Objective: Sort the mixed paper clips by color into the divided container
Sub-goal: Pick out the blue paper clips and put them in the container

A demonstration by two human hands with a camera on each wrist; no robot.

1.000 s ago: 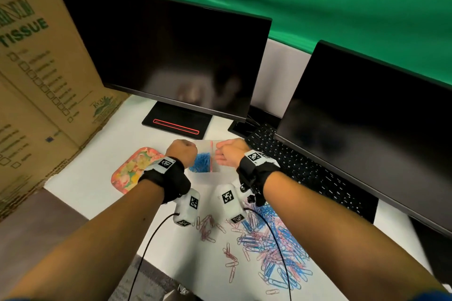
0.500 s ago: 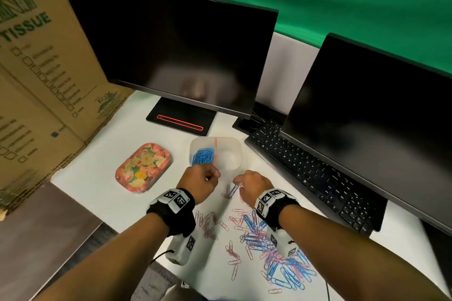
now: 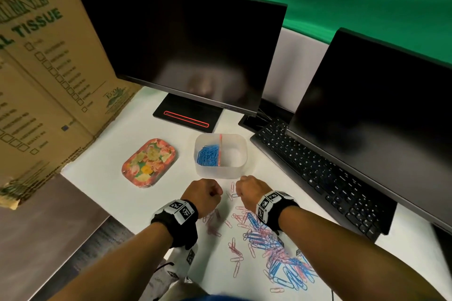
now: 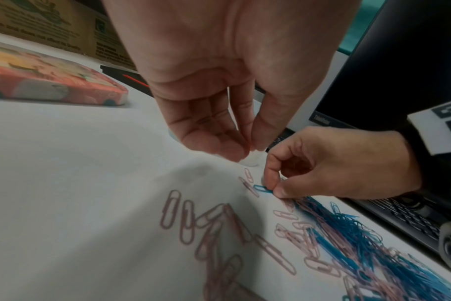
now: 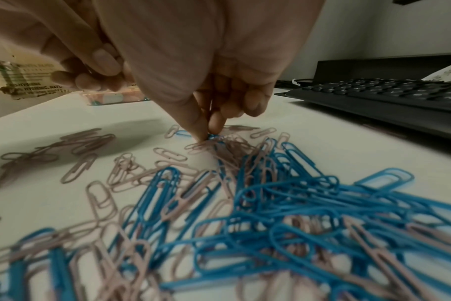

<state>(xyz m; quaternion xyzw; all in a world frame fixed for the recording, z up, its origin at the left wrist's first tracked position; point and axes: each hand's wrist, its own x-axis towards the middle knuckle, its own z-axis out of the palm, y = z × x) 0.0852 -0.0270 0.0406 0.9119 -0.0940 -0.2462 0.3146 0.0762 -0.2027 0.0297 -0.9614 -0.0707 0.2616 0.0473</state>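
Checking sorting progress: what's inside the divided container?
The divided container holds blue paper clips left of its red divider; the right compartment looks empty, though the near wall hides some floor.

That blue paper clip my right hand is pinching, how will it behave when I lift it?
The blue clip looks thin and light, so it should lift easily. Pink clips lie beside it; one may snag. The right hand holds only its end, so it could swivel.

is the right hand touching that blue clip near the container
Touching. The left wrist view shows the right hand pinching one end of the blue clip between thumb and forefinger, on the table.
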